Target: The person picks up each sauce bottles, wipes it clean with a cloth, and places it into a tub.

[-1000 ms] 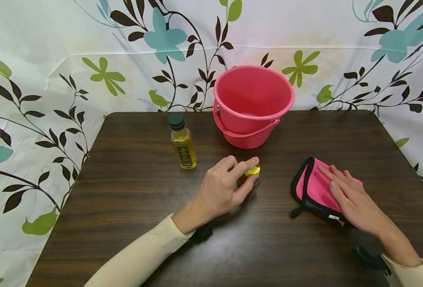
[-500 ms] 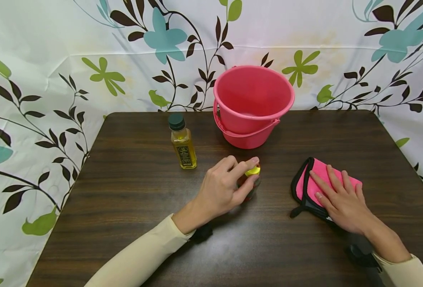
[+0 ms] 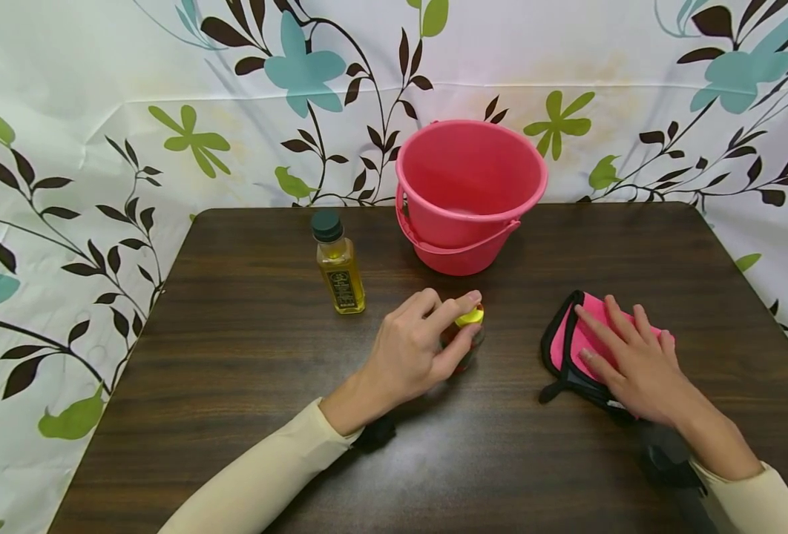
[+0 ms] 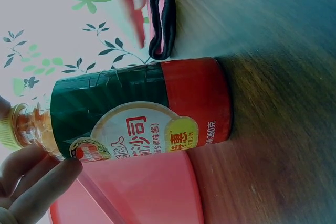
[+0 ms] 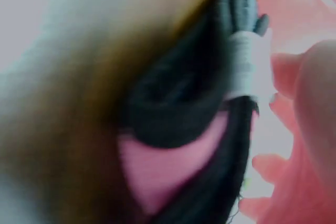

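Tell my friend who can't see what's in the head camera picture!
A person's left hand grips a yellow-capped bottle by its top, while the right hand is over a pink, black-edged cloth. Farther back on the dark table stand a pink bucket and a green-capped bottle.

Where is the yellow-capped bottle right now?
In the head view, the yellow-capped bottle is just right of centre, in front of the pink bucket, gripped near its top by the left hand; the pink cloth lies farther right.

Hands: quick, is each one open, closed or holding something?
Left hand: holding the yellow-capped bottle.
Right hand: open, over the pink cloth.
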`<move>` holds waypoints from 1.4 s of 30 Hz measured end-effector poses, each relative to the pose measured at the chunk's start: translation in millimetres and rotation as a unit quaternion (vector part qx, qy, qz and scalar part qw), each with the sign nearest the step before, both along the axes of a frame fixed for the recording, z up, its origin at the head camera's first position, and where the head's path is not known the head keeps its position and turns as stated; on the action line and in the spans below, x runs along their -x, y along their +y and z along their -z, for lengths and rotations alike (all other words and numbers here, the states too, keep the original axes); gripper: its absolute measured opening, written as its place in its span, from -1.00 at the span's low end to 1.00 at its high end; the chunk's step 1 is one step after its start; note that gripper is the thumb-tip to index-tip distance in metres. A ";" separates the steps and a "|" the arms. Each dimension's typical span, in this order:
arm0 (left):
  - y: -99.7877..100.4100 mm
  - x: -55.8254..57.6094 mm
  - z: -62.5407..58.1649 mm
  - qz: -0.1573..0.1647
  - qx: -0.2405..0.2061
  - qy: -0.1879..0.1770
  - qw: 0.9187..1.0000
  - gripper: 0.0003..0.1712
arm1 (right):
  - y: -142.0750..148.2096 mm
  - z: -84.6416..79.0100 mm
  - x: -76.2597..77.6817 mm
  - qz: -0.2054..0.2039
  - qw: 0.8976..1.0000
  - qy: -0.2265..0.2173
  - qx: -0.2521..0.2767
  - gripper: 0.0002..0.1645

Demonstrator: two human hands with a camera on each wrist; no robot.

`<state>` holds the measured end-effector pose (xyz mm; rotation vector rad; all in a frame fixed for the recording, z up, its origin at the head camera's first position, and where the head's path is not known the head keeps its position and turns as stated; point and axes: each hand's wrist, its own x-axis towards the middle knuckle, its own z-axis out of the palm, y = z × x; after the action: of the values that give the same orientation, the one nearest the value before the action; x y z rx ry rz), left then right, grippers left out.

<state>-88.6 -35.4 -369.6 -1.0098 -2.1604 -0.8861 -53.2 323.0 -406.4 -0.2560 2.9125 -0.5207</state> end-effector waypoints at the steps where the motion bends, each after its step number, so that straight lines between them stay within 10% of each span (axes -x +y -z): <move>1: 0.1 0.0 -0.1 0.000 0.000 -0.001 1.000 -0.52 | -0.9 -2.9 2.1 -0.001 1.000 0.011 0.003 -0.08; 26: 0.6 0.6 0.7 -0.004 0.008 0.004 1.000 -0.54 | -54.2 -120.1 96.8 -0.102 0.965 0.237 0.055 -0.22; 42: -4.8 -8.1 -11.8 -0.008 0.080 0.018 0.997 -0.46 | -89.1 -112.5 147.5 -0.144 0.950 0.260 0.097 -0.25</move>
<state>-80.5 -40.2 -357.8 -1.0749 -2.2344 -0.6902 -200.7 233.9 -293.9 -0.9649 3.2214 -0.7890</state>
